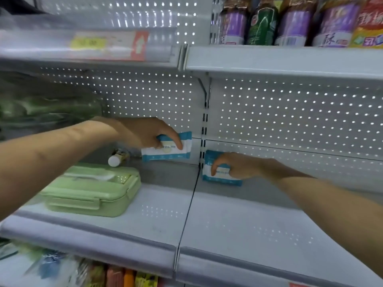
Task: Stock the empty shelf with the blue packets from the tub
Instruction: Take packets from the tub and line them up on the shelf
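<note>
Handling looks easy, with light, soft, slippery film: left hand (pixel 145 131) pinches the left packet (pixel 167 155) across its top, right hand (pixel 236 166) grips the right packet (pixel 219 180) likewise.

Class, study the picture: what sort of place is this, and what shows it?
Probably a shop aisle: a metal shelf with a perforated back panel, a price label on the shelf edge above, and bottles lined up overhead.

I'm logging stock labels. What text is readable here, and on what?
"酥", probably: label of the rightmost purple bottle, top shelf.
Blurred: yellow price tag.
White arrow only, no words: red sign.
Unreadable print: left packet, in left hand; right packet, in right hand.
</note>
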A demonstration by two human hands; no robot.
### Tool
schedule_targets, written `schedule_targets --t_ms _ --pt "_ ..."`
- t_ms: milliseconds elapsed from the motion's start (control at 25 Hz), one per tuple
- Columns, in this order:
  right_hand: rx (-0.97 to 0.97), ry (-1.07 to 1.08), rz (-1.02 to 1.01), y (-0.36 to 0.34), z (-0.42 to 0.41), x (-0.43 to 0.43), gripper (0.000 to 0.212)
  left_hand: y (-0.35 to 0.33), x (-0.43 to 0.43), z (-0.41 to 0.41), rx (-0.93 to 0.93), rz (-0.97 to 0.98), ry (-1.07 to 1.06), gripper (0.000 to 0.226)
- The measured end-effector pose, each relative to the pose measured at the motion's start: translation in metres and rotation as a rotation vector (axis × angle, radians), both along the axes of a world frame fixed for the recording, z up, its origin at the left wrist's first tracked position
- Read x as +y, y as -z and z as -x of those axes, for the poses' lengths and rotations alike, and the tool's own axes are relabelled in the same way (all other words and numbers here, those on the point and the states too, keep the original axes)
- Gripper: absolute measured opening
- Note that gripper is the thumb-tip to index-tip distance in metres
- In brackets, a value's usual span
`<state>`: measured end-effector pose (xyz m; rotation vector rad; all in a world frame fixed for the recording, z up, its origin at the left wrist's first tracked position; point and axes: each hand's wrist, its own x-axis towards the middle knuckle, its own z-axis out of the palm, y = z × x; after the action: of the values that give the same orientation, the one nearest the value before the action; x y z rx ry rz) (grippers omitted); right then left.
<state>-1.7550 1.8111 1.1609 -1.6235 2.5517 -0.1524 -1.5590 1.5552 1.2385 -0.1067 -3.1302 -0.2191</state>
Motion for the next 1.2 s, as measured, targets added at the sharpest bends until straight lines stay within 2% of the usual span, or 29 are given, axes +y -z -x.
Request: schedule_targets --t_ms 80,160,280,360,600,880,1040,1200 --pt "0.048 -0.024 -0.010 0.005 0.006 -0.004 0.077 -0.007 -0.002 0.004 0.017 0.005 -0.021 0.059" --pt "0.129 -0.057 -0.005 0.009 0.009 -0.006 0.073 -0.013 0.000 0.013 0.021 0.044 0.039 0.065" --pt "0.308 -0.113 0.022 0.011 0.013 -0.002 0.063 -0.013 0.009 0.032 0.038 0.040 0.106 0.062" --pt "0.357 -0.099 0.018 0.009 0.014 0.006 0.063 -0.010 0.013 0.047 0.023 0.033 0.126 0.060" --pt "0.409 0.012 0.108 -0.003 0.021 0.058 0.055 0.012 0.043 0.096 -0.044 0.011 0.221 0.058" --pt "0.414 0.151 0.097 -0.007 0.027 0.147 0.059 0.063 0.081 0.140 -0.073 0.029 0.364 0.055" --pt "0.397 0.205 0.105 -0.002 0.029 0.182 0.058 0.075 0.081 0.145 -0.035 0.028 0.377 0.054" --pt "0.388 0.252 0.079 -0.001 0.024 0.208 0.058 0.081 0.086 0.142 0.057 0.116 0.387 0.053"
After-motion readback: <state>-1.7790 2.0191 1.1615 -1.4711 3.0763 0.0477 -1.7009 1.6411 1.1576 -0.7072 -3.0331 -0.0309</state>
